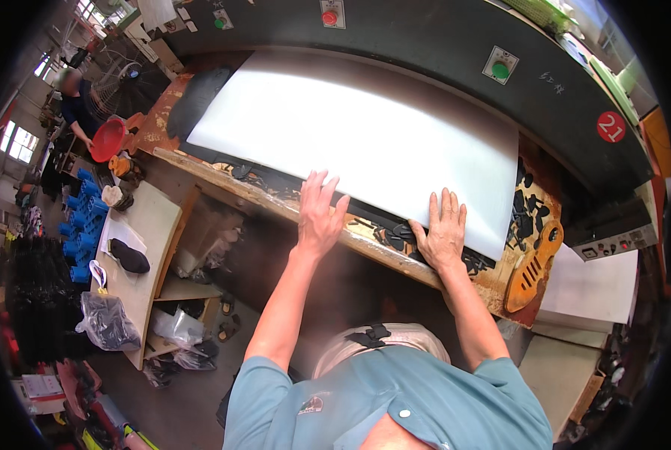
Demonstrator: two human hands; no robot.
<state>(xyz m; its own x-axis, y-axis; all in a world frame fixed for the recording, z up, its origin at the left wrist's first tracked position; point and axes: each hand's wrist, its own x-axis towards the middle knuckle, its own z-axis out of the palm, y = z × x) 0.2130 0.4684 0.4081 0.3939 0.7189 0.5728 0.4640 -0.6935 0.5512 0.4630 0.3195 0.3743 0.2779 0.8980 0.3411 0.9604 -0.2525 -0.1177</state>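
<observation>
A large white sheet point(335, 127) lies on the worn wooden work board point(493, 285) under the dark beam of a machine. My left hand point(322, 214) is at the sheet's near edge, fingers stretched and slightly apart, holding nothing. Farther right, my right hand point(442, 234) rests with spread fingers over the same edge, its fingertips on the sheet. Black material shows beneath the sheet, with dark cut scraps point(395, 236) along the near edge and more scraps point(526, 214) at the right. An orange sole-shaped piece with slots point(534, 266) lies on the board's right end.
The machine beam point(425, 52) carries green and red buttons and spans the far side. A control box point(616, 240) juts out at the right. At the left stand a side table point(151, 217) with a black sole-shaped piece, and blue racks point(84, 225). Another person holds a red basin point(109, 140).
</observation>
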